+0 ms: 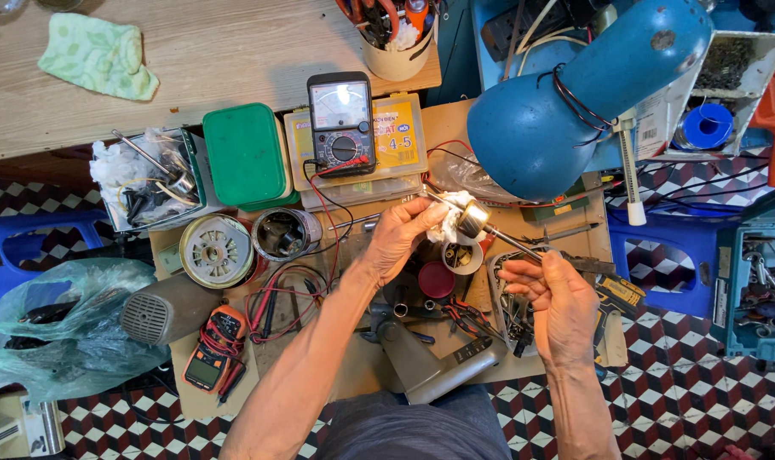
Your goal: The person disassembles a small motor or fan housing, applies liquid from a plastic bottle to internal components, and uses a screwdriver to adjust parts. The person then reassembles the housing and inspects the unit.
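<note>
My left hand (404, 234) pinches a crumpled white tissue (449, 220) against a small motor rotor (472, 219), a shiny metal cylinder on a thin shaft. My right hand (551, 294) grips the lower end of that shaft (515, 244), holding the rotor tilted above the cluttered work board. Under the hands lie a small open can (461, 256) with parts and a red round cap (437, 279).
A blue desk lamp (575, 94) hangs over the right side. An analog multimeter (341, 123) rests on a plastic parts box, beside a green lid (246, 155). A round motor housing (217, 250), a metal can (283, 232), an orange digital meter (214, 349) and a grey casing (161, 308) sit left.
</note>
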